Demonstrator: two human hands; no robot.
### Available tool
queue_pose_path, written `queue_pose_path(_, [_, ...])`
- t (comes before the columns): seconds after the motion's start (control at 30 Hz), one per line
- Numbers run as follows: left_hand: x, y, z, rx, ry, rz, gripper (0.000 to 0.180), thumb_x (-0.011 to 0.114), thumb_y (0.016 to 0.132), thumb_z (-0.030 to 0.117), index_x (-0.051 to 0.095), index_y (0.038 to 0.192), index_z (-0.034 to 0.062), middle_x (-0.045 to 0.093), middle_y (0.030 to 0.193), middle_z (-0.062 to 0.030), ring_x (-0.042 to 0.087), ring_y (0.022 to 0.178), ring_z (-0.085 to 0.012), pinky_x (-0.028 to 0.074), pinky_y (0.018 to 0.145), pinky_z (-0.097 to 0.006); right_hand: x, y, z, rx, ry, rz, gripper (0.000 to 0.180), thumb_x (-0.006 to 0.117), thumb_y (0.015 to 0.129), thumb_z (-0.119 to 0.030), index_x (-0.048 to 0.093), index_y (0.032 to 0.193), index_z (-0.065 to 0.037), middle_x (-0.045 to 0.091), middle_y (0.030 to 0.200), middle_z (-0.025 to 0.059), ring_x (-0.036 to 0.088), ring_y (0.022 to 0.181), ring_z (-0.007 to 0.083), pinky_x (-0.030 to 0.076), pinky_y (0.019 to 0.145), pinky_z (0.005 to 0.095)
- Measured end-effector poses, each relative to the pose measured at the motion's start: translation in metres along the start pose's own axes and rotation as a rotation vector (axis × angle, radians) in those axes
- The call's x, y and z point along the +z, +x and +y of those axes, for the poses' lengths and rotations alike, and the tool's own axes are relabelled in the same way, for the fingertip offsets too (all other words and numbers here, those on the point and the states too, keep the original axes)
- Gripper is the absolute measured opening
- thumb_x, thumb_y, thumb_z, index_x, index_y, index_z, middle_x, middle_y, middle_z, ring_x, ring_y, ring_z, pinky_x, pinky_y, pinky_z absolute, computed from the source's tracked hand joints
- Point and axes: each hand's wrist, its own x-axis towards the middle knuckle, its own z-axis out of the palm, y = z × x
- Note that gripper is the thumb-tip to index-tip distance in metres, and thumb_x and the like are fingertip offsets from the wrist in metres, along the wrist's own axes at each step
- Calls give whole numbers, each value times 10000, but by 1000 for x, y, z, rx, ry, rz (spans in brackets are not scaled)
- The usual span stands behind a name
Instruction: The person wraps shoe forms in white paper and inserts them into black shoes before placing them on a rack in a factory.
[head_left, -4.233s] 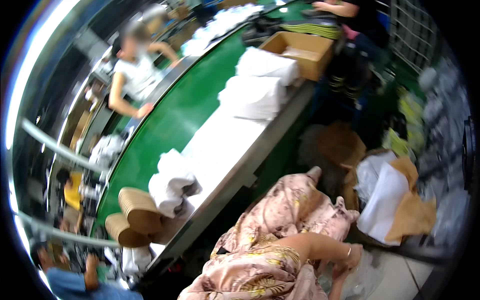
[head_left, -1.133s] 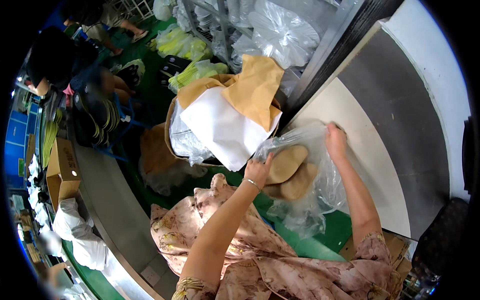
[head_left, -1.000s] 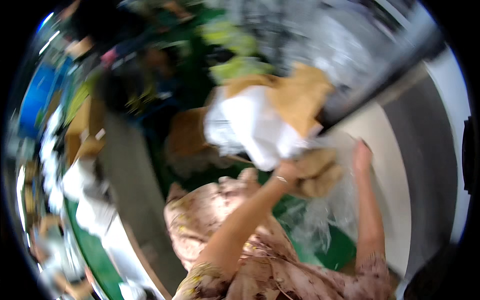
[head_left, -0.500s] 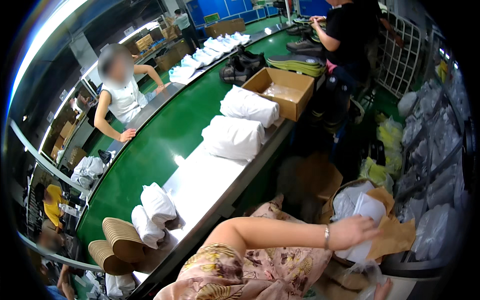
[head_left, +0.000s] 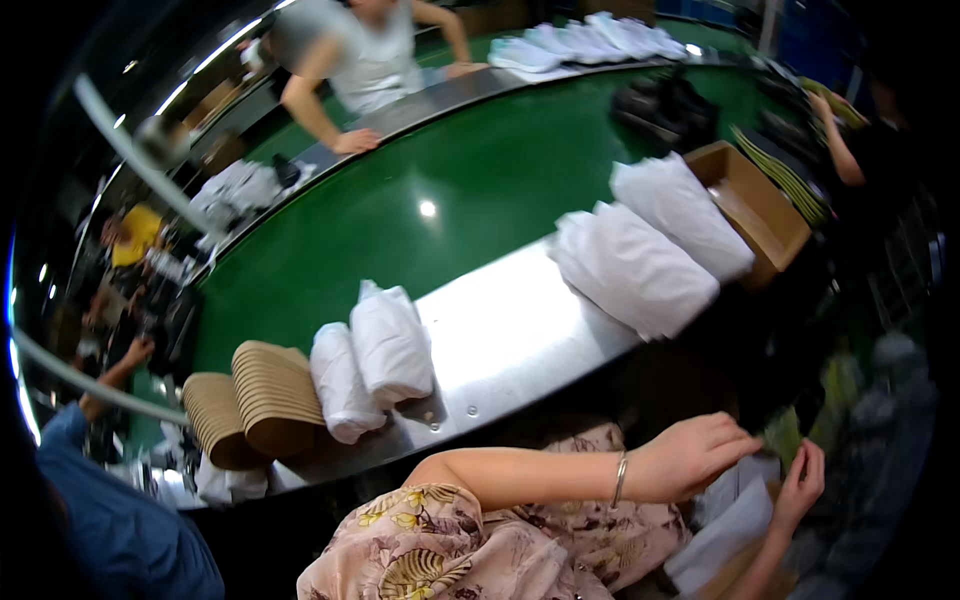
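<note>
My left hand point(head_left: 692, 456), with a silver bracelet at the wrist, is raised at the lower right, its fingers bent and drawn together. Just beside it is my right hand point(head_left: 800, 484), fingertips pinched and pointing up. The two sets of fingertips are a short way apart; whatever they grip, if anything, is too thin or blurred to make out. Under the hands lie white paper sheets point(head_left: 732, 520), partly hidden by my right forearm. Two large white-wrapped bundles point(head_left: 640, 268) rest on the metal ledge point(head_left: 510, 345) ahead.
Two smaller white-wrapped bundles point(head_left: 392, 345) stand beside stacked brown card inserts point(head_left: 275, 400). An open cardboard box point(head_left: 770, 215) sits past the large bundles. Beyond the ledge runs a green belt point(head_left: 450, 200), with a person point(head_left: 375, 70) across it. Dark shoes point(head_left: 665, 110) stand farther along.
The view has swung right. My left hand has lifted off the white and brown papers, and my right hand has risen from the lower edge to meet it.
</note>
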Motion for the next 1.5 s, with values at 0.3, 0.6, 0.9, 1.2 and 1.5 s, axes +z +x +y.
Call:
queue_pose_path(0.3, [-82, -47, 20, -215, 268, 258, 356, 605, 696, -33, 523, 1040, -69, 572, 921, -154, 556, 820, -305, 481, 689, -351, 71, 133, -177, -531, 350, -91, 126, 499, 821, 79, 571, 918, 41, 591, 859, 131, 576, 769, 224, 461, 714, 297])
queue_pose_path(0.6, [-144, -130, 85, -321, 739, 598, 328, 550, 676, -125, 563, 995, -51, 612, 925, -172, 606, 785, -306, 499, 670, -360, 150, 63, -299, -745, 693, -449, 250, 604, 691, 45, 574, 937, 13, 584, 923, 172, 572, 827, 334, 470, 726, 361])
queue_pose_path(0.9, [-203, -188, 166, -268, 1297, 757, 280, 545, 734, -106, 525, 1007, -47, 595, 970, -180, 590, 845, -308, 488, 732, -360, 217, -18, -444, -1063, 639, -716, 334, 661, 708, -203, 593, 1022, -113, 417, 1287, 141, 334, 1215, 377, 349, 920, 489])
queue_pose_path(1.2, [-213, -240, 215, -397, 1442, 855, 230, 557, 731, -77, 553, 960, -55, 585, 976, -183, 580, 840, -315, 486, 723, -360, 226, -23, -411, -1113, 443, -818, 366, 679, 673, -177, 590, 1018, -90, 449, 1260, 133, 352, 1212, 372, 344, 944, 435])
queue_pose_path(1.5, [-282, -225, 237, -653, 1395, 813, 268, 538, 806, 17, 560, 1071, -9, 566, 1117, -142, 484, 1098, -324, 377, 927, -384, 148, -67, -505, -1239, 878, -526, 265, 666, 647, -43, 560, 890, -22, 528, 860, 122, 530, 776, 282, 447, 647, 349])
